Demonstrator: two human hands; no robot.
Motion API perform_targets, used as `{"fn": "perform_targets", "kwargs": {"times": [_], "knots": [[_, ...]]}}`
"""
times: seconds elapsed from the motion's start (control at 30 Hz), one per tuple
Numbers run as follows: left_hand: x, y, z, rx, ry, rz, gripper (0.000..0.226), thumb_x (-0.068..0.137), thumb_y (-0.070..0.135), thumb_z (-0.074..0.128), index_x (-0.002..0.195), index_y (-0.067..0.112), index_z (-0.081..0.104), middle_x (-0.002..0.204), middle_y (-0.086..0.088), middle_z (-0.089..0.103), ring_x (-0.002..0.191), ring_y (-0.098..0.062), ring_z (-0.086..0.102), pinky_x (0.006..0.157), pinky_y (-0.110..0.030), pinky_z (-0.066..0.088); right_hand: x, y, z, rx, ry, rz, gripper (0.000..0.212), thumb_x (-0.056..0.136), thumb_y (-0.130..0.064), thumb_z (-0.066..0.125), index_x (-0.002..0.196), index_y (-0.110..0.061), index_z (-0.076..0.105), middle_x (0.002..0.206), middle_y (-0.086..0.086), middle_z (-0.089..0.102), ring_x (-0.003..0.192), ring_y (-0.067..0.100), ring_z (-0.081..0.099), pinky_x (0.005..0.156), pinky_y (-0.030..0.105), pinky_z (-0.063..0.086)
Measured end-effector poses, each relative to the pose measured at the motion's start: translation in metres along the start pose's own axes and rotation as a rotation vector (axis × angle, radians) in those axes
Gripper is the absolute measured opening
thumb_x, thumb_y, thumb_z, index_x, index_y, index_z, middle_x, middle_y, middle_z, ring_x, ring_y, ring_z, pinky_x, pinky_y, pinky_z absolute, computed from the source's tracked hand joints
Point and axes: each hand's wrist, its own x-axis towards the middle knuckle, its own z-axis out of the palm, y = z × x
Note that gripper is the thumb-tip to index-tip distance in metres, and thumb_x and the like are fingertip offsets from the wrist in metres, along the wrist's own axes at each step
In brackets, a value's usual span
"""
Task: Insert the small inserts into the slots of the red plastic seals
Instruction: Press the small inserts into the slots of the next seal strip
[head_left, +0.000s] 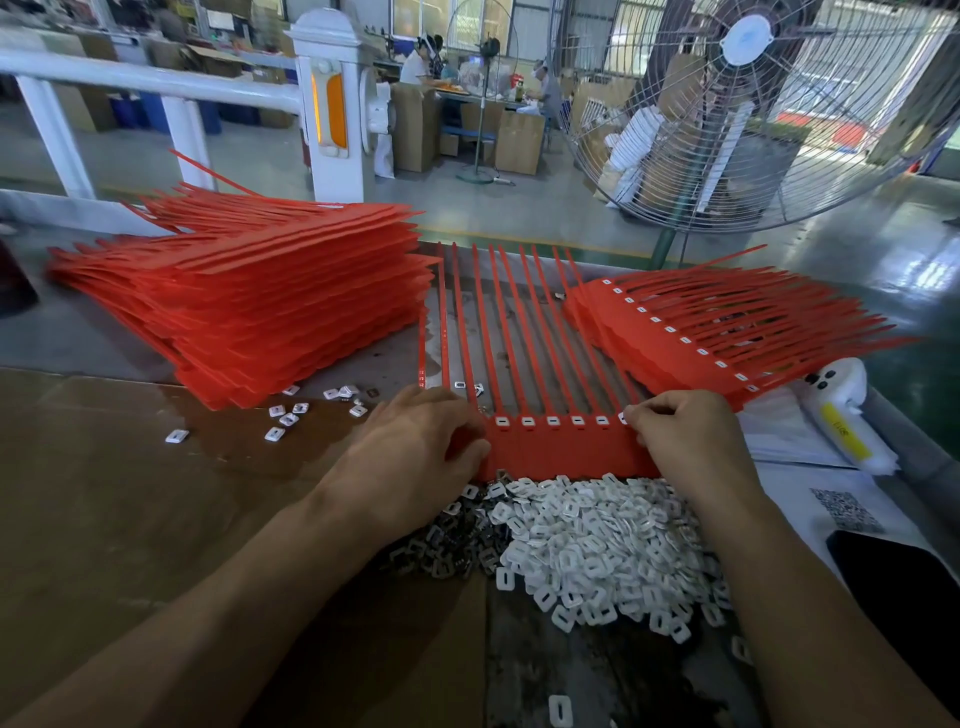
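Right hand (680, 431) pinches an insert at the seal strip's (566, 452) rightmost slot, just under its fingertips; left hand (415, 441), fingers curled, grips strip's left end. Press square, w/ strip flat (spare inserts (597, 540) piled nearside).

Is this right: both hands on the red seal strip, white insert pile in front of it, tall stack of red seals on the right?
Not quite. In the head view the tall stack of red seals sits on the left. The rest holds: left hand and right hand on the red seal strip, white insert pile in front.
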Motion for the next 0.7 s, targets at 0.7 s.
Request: {"fn": "perform_targets", "kwargs": {"times": [0.7], "knots": [[0.0004,0.0025,-0.0031,0.001,-0.021,0.006,0.022,0.095,0.050,0.055,0.110,0.040,0.066,0.121,0.023,0.056,0.118,-0.004,0.044,0.106,-0.041,0.041,0.0012,-0.0033,0.0040,-0.089,0.043,-0.017,0.012,0.091,-0.030,0.066,0.083,-0.024,0.072,0.078,-0.007,0.070,0.080,0.019,0.067,0.077,0.044,0.058]]}}
